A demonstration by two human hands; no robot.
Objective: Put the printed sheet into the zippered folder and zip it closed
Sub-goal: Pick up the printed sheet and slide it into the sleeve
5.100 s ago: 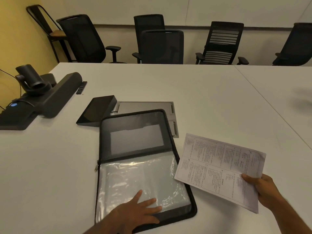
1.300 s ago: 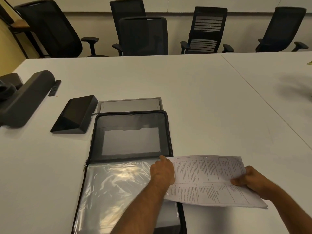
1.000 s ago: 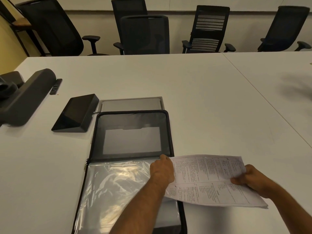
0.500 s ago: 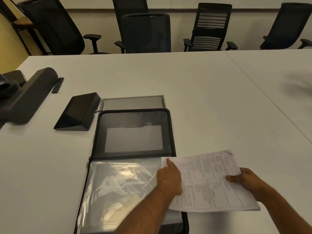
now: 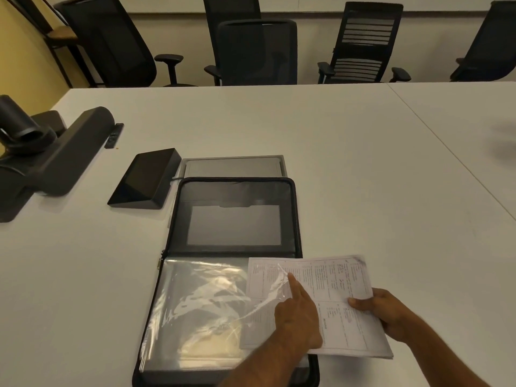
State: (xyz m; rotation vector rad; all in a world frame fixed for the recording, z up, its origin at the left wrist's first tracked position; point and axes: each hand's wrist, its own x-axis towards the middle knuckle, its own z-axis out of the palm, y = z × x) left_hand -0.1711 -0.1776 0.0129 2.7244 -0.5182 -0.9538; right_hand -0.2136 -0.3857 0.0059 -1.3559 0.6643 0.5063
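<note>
The black zippered folder [image 5: 237, 188] lies open on the white table, its far half a dark mesh pocket, its near half a stack of clear plastic sleeves [image 5: 201, 305]. The printed sheet [image 5: 332, 280] lies across the folder's right edge, its left part under the lifted edge of the top sleeve. My right hand [image 5: 388, 314] grips the sheet's right side. My left hand [image 5: 298, 317] rests on the sheet with its forefinger stretched out, lifting the edge of the sleeve.
A grey laptop [image 5: 233, 166] lies just beyond the folder. A black wedge-shaped touch panel [image 5: 145, 178] stands to its left, a black video bar with camera [image 5: 47, 155] further left. Office chairs [image 5: 257, 51] line the table's far edge. A table seam [image 5: 446, 149] runs on the right.
The sheet has slid left into the opening of the top sleeve. My left hand went from holding the sheet's left edge to lifting the sleeve with one finger. My right hand followed leftward.
</note>
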